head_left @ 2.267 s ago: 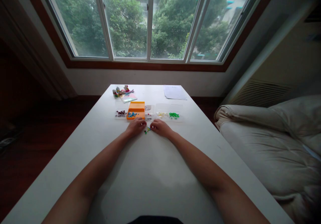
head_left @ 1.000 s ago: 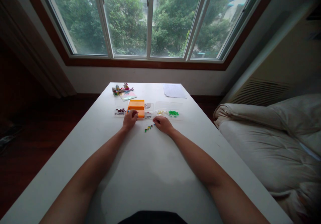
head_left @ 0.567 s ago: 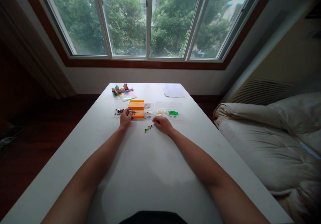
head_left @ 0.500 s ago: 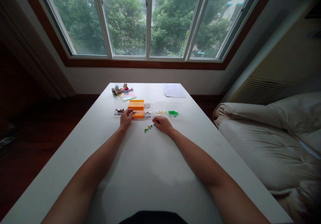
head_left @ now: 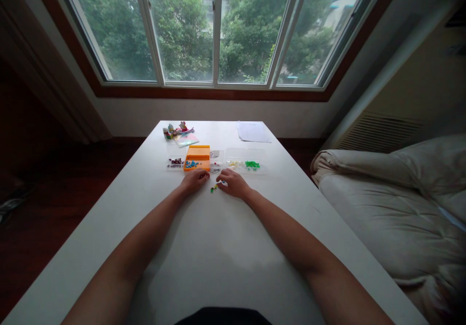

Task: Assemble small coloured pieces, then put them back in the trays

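Observation:
My left hand (head_left: 195, 180) is closed just in front of the orange box (head_left: 198, 151), its fingertips pinched; anything between them is too small to make out. Blue pieces (head_left: 191, 164) lie in the box's front part. Over a short row of small coloured pieces (head_left: 212, 189) is my right hand (head_left: 233, 183), fingers curled and a little apart, partly covering the row. Whether it grips a piece is unclear. Dark brown pieces (head_left: 176, 161) lie left of the box. Green pieces (head_left: 252, 164) and pale pieces (head_left: 235, 164) are in a clear tray to the right.
The white table (head_left: 204, 247) carries small colourful figures (head_left: 176, 130) and a shiny card (head_left: 187, 139) at the back left. White paper sheets (head_left: 254, 132) lie at the back right. A cushioned seat (head_left: 371, 208) stands right of the table, below the window.
My left hand has moved right and nearer from the orange box, uncovering the blue pieces. My right hand has shifted slightly left over the coloured row, its fingers more spread.

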Motion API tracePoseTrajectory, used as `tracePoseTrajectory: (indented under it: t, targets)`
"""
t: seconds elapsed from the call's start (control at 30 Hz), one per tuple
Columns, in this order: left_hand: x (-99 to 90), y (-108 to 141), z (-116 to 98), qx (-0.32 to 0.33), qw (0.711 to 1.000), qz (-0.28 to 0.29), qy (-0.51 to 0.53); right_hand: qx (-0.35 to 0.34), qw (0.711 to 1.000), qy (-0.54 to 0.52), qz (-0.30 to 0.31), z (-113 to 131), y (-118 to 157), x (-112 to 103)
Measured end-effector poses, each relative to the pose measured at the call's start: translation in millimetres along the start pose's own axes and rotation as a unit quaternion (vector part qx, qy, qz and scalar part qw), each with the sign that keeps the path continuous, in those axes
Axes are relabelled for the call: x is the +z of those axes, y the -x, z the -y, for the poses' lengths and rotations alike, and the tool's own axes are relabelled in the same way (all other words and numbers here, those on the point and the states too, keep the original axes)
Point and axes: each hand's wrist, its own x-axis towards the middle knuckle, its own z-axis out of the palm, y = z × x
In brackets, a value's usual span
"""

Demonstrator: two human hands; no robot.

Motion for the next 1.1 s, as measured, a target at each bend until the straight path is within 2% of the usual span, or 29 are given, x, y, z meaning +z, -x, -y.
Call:
tracePoseTrajectory:
  t: [0.23, 0.47, 0.93, 1.1]
  targets:
    - [-0.6, 0, -1, -0.001, 1.000, 0.000, -0.001, -0.061, 0.997, 0.017, 0.040, 19, -4, -3]
    - [-0.8, 0, -2, -0.006, 1.000, 0.002, -0.005, -0.101, 0.993, 0.038, 0.052, 23, -7, 0]
    - [-0.1, 0, -1, -0.001, 1.000, -0.003, 0.000, -0.103, 0.993, 0.013, 0.058, 32, -8, 12]
    - [-1.7, 1, -3, 0.008, 1.000, 0.000, -0.011, -0.080, 0.996, -0.002, 0.031, 27, -8, 11]
